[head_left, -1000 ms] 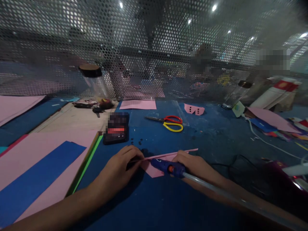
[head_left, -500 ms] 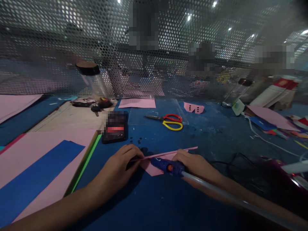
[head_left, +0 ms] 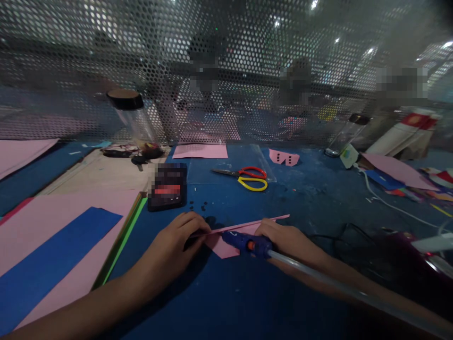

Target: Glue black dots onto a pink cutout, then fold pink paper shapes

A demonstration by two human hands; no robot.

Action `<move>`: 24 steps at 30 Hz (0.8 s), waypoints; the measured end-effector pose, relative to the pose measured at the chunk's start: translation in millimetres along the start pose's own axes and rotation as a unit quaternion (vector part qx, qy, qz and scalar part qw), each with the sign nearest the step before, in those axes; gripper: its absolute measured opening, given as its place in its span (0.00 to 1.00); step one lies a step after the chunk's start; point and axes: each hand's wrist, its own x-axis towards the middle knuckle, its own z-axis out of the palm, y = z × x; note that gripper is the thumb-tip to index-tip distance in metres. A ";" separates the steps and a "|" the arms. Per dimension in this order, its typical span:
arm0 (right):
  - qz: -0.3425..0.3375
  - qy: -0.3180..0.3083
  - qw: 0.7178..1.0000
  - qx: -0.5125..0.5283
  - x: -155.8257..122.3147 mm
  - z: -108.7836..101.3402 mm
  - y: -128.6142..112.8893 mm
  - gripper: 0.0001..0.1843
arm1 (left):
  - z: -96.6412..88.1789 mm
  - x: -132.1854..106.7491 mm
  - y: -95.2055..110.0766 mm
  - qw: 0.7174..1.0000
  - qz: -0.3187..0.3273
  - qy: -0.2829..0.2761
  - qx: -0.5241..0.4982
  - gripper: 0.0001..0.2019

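A blue hot glue gun (head_left: 244, 242) with a long clear glue stick (head_left: 318, 277) behind it is gripped in my right hand (head_left: 283, 238). Its front end lies over a folded piece of pink paper (head_left: 223, 248) on the blue table. My left hand (head_left: 186, 233) pinches the left end of that paper between thumb and fingers. The nozzle tip is hard to make out against the fold. Beyond my hands lie scissors (head_left: 244, 175) with one red and one yellow handle. A small pink cut-out with black squares (head_left: 283, 157) rests at the back.
Pink sheets and a blue strip (head_left: 63, 264) lie at left. A black phone (head_left: 168, 189), partly blurred out, sits ahead of my left hand. Capped clear jars (head_left: 132, 120) stand along the perforated metal screen (head_left: 240, 94). At right are a white cable (head_left: 389, 200) and paper scraps.
My hands, the glue gun and the folded paper hold nearly the same positions. The whole view has shifted very slightly.
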 end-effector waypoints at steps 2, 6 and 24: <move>0.003 0.003 1.000 0.000 -0.9 -0.1 0.3 0.06 | -0.4 0.0 0.4 1.000 0.000 0.000 0.002 0.07; 0.004 0.016 1.000 0.003 -1.9 0.6 1.7 0.05 | -0.4 0.6 0.9 1.000 0.004 0.007 0.010 0.07; 0.023 -0.003 0.999 -0.035 -3.4 -4.7 16.0 0.10 | 0.2 1.2 -2.1 1.000 0.007 0.008 0.010 0.08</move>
